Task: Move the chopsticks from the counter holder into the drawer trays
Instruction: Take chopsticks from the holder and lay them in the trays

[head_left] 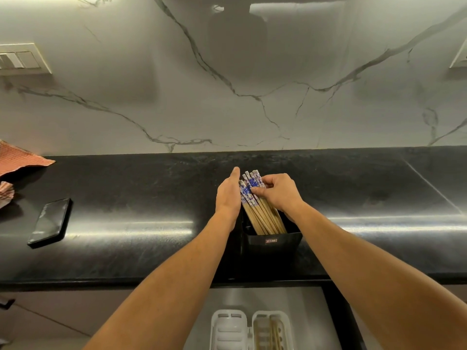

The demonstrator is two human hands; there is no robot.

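Spanning the whole width of the view, the black counter [126, 223] carried the work, and the drawer [252, 296] stood pulled out directly beneath its front edge, probably so the carry would be short and straight down. Two white trays [228, 329] lay side by side in the drawer; the right one appeared to hold a few tan sticks already, though that part was too dim to be sure.

The black holder [271, 245] sat at the counter's near edge, right above the trays. A phone [49, 222] lay well to the left, and a checked cloth [15, 160] at the far left.

The left grip [228, 194] was flat, fingers straight and pressed together, its palm laid against the left side of the bundle. It looked like a wall to keep the sticks from fanning out. The right grip [279, 192] was curled, thumb and fingertips pinching the patterned ends from the right, apparently gathering them into one handful for lifting.

The chopsticks [255, 198] stood in the holder, not yet lifted. Their long axis ran from the holder up and away toward the wall, leaning slightly left. Blue-and-white ends pointed up and outward; bare wooden tips pointed down into the holder.
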